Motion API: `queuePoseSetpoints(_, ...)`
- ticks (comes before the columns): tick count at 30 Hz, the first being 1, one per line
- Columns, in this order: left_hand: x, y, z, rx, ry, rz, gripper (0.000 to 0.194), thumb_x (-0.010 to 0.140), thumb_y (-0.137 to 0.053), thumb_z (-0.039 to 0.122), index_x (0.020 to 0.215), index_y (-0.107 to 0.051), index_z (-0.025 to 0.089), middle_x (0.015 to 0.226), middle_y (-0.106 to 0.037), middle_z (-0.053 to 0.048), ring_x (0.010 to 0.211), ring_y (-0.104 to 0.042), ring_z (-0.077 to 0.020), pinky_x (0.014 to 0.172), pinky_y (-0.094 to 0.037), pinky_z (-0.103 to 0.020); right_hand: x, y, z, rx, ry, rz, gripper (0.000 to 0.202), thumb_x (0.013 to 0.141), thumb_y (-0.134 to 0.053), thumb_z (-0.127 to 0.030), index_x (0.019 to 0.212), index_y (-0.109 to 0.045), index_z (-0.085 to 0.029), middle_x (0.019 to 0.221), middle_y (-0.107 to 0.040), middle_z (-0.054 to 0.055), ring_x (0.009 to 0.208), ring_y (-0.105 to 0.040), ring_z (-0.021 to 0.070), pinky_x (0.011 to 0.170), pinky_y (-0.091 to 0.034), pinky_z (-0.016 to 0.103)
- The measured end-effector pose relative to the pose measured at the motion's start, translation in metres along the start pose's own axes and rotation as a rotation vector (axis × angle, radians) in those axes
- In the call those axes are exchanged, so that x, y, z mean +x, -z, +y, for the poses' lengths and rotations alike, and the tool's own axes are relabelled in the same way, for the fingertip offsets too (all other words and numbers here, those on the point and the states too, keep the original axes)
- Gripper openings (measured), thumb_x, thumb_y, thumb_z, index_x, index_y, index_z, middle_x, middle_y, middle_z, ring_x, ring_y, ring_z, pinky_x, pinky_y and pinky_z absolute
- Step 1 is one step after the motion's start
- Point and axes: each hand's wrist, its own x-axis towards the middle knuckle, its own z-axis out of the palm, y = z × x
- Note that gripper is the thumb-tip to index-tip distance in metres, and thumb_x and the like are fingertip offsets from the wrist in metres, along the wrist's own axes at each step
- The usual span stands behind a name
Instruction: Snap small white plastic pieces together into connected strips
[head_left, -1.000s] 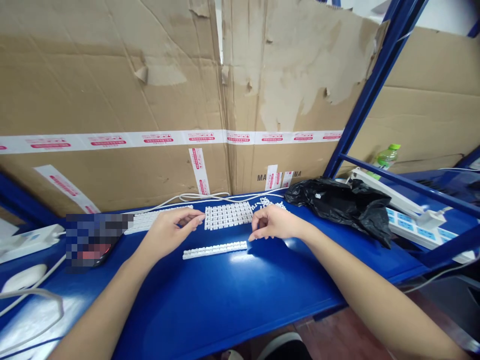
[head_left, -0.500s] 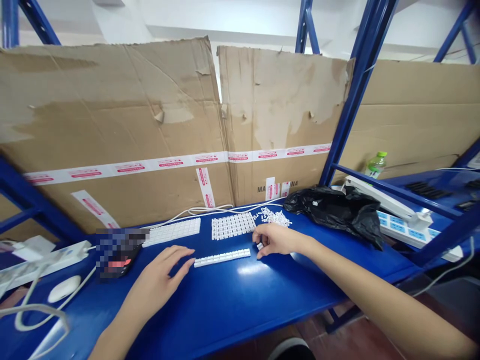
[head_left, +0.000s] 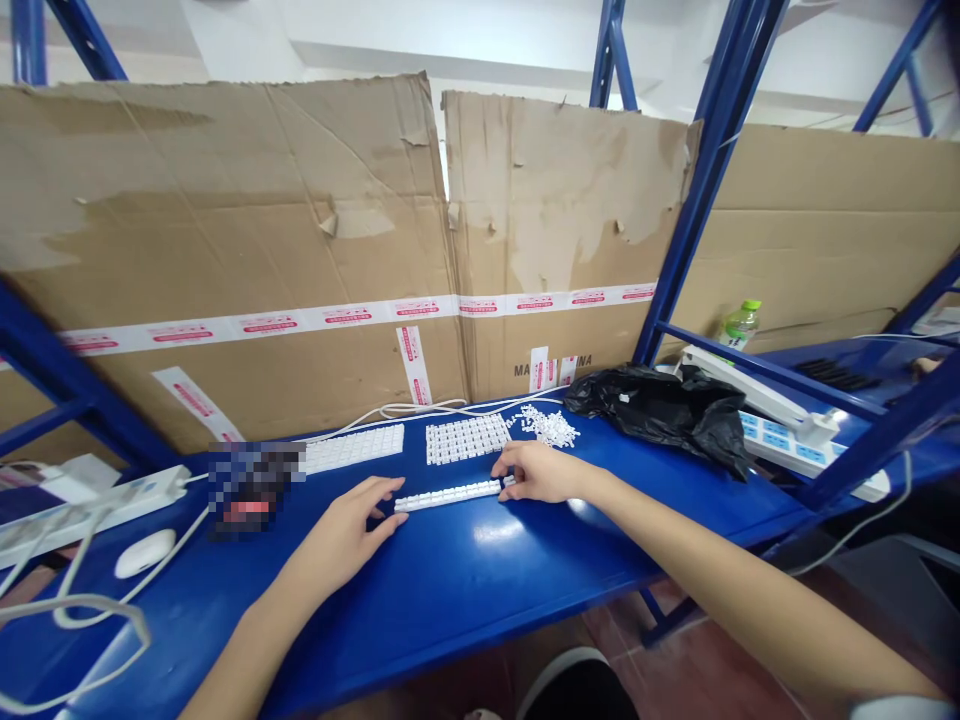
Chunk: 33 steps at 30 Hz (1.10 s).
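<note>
A narrow double row of small white blocks (head_left: 450, 494) lies on the blue table in front of me. At its left end is my left hand (head_left: 349, 530), thumb and fingers apart, the thumb tip close to or touching the end block. My right hand (head_left: 544, 473) is at the right end, its thumb and fingers closed around small white blocks (head_left: 508, 482) in line with the row. Just behind lies a wider grid of the same white blocks (head_left: 466, 439). Beside that grid, a loose heap of small white pieces (head_left: 551, 427) is spread out.
A white keyboard (head_left: 356, 447) lies left of the grid, by a blurred-out dark object (head_left: 255, 490). Further left are a white mouse (head_left: 145, 553), cables and a power strip (head_left: 157, 492). A black plastic bag (head_left: 664, 410) lies right, before the blue frame post. Cardboard (head_left: 300, 250) stands behind.
My right hand has moved left, bringing its small white blocks up to the row's right end. My left hand stays by the left end. The view has shifted slightly.
</note>
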Motion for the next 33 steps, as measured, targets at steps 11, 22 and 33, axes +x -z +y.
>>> queuePoseSetpoints(11, 0.013, 0.000, 0.011, 0.018, -0.077, -0.077, 0.032, 0.102, -0.063, 0.044, 0.114, -0.085, 0.025, 0.116, -0.083, -0.008, 0.078, -0.079, -0.0220, 0.073, -0.067, -0.032, 0.006, -0.002, -0.007, 0.028, 0.009, 0.001, 0.017, 0.091, -0.087, -0.023, 0.106, -0.085, -0.016, 0.108, -0.075, 0.009, 0.075, -0.068, 0.0153, 0.072, -0.052, 0.027)
queuePoseSetpoints(22, 0.014, 0.003, 0.016, 0.046, -0.124, -0.094, 0.031, 0.104, -0.060, 0.041, 0.109, -0.086, 0.025, 0.109, -0.085, -0.008, 0.089, -0.080, -0.0250, 0.080, -0.066, -0.033, 0.010, -0.005, -0.006, 0.001, 0.044, 0.007, 0.014, 0.092, -0.086, -0.022, 0.104, -0.085, -0.016, 0.103, -0.076, 0.009, 0.086, -0.069, 0.0194, 0.074, -0.051, 0.028)
queuePoseSetpoints(33, -0.009, 0.004, 0.001, 0.098, -0.033, 0.004, 0.045, 0.103, -0.066, 0.049, 0.142, -0.073, 0.028, 0.146, -0.070, -0.011, 0.094, -0.080, -0.0232, 0.085, -0.069, -0.035, -0.014, 0.004, 0.004, 0.206, -0.075, 0.079, 0.053, 0.089, -0.087, -0.031, 0.136, -0.068, -0.013, 0.128, -0.074, 0.014, 0.082, -0.073, 0.0165, 0.072, -0.059, 0.029)
